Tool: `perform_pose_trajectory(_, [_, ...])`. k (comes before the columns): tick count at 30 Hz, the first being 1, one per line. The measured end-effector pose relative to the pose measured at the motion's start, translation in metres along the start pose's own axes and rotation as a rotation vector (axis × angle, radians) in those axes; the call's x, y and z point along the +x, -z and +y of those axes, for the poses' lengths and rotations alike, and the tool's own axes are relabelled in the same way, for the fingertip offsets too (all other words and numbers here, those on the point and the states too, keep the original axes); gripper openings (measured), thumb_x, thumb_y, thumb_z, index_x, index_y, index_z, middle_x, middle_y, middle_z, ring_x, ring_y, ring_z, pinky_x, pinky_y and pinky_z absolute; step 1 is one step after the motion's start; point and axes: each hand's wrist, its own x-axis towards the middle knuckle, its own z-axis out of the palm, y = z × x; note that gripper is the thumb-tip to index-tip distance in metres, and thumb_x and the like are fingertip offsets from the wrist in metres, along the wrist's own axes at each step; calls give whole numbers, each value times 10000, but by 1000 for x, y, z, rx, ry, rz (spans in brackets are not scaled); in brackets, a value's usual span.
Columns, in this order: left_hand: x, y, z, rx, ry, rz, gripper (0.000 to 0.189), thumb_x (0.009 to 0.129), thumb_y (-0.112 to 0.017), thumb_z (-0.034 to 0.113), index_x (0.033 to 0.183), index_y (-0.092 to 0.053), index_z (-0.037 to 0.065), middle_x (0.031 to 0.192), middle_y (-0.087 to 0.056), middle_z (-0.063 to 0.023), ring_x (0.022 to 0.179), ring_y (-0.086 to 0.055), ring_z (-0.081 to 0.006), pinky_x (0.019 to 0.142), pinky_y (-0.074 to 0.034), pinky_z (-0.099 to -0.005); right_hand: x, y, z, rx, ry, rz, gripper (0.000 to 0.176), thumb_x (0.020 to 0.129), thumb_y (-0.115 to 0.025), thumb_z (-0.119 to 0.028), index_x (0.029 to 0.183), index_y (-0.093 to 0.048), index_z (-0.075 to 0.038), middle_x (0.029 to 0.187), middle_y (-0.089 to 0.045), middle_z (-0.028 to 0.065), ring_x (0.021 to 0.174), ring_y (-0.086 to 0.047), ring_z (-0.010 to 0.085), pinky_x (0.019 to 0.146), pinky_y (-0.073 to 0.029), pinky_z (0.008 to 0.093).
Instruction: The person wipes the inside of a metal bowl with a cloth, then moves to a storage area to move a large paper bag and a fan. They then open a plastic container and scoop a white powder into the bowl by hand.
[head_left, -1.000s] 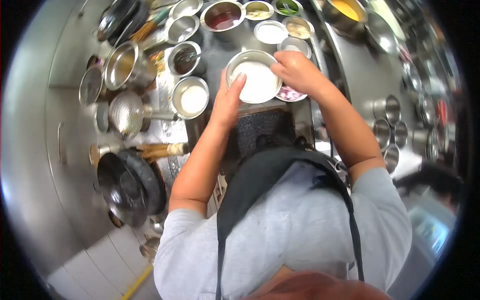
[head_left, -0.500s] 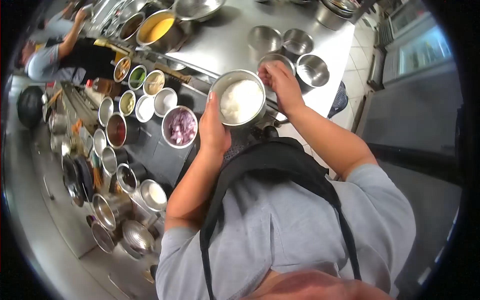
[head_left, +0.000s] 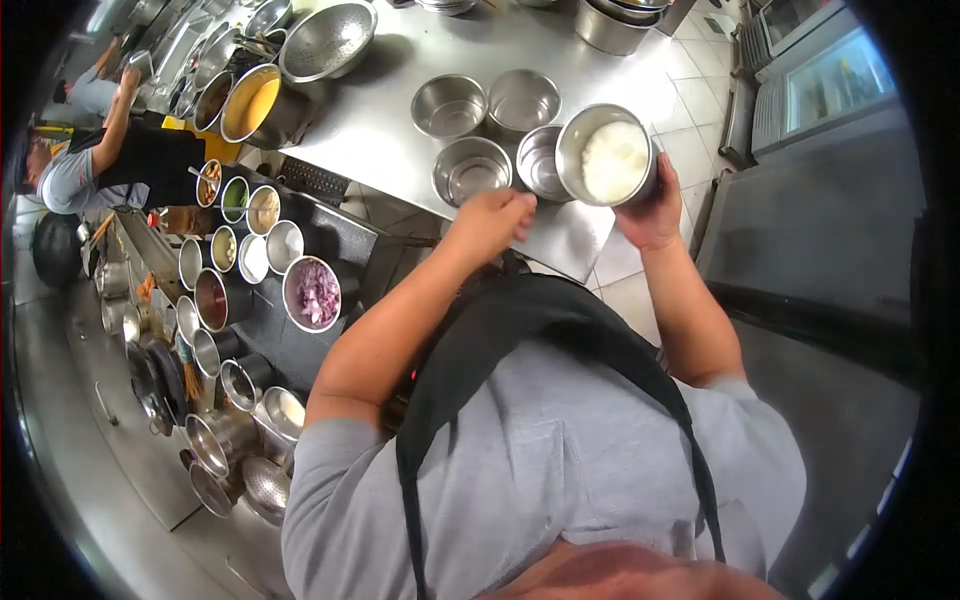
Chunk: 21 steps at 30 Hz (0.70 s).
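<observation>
The right hand (head_left: 655, 208) grips a deep steel pot (head_left: 572, 142), its fingers under and around the outer wall on the near right side. The pot tips toward the person, so the pale, clumped white food (head_left: 615, 162) inside shows. The left hand (head_left: 497, 224) is loosely curled, palm down, at the near edge of the steel worktop (head_left: 395, 125); whether its fingers hold or touch anything cannot be told.

Just beyond the left hand stands a round steel container (head_left: 472, 172). Three more sit close around it: one behind (head_left: 450, 107), one behind and to the right (head_left: 523, 103), and one between the hands (head_left: 540, 165), partly hidden by the gripped pot.

Farther out, beyond and left of the left hand, a perforated steel colander (head_left: 328, 42) lies near a pot of yellow-orange liquid (head_left: 250, 107). Left of the left hand, on a dark surface (head_left: 340, 245), is a pot of chopped purple onion (head_left: 317, 295), with smaller containers of ingredients past it. A co-worker (head_left: 95, 165) stands at the far left, one arm raised. Well beyond the right hand is a glass-doored refrigerator (head_left: 835, 85).
</observation>
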Motion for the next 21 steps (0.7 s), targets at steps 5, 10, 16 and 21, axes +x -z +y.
perform_pose_trajectory(5, [18, -38, -15, -302, 251, 26, 556, 940, -561, 457, 1188, -572, -41, 1089, -645, -148, 860, -669, -235, 645, -541, -327, 16, 26, -14, -350, 99, 86, 760, 902, -570, -468, 1498, -346, -52, 1447, -476, 112, 1334, -451, 273, 1130, -329, 418])
perform_pose_trajectory(10, [52, -55, -29, -363, 156, 175, 458, 962, -560, 363, 1162, -528, -48, 1108, -589, -162, 910, -660, -279, 654, -564, -363, 15, 36, -16, -412, 93, 85, 861, 833, -632, -408, 1527, -291, -30, 1454, -443, 139, 1353, -403, 263, 1150, -268, 373])
perform_pose_trajectory(16, [54, -60, -17, -262, 45, 238, 300, 941, -548, 246, 903, -591, -48, 934, -617, -133, 871, -657, -215, 607, -579, -350, 11, 32, -29, -640, 126, 94, 902, 797, -686, -397, 1526, -302, -29, 1438, -447, 163, 1334, -413, 263, 1127, -283, 354])
perform_pose_trajectory(21, [60, -69, -14, -143, -36, 264, 279, 939, -534, 207, 918, -597, -64, 862, -631, -134, 830, -677, -223, 612, -594, -353, 14, 28, -37, -1060, 244, 47, 865, 793, -753, -319, 1520, -346, -87, 1402, -460, 140, 1300, -428, 262, 1085, -346, 361])
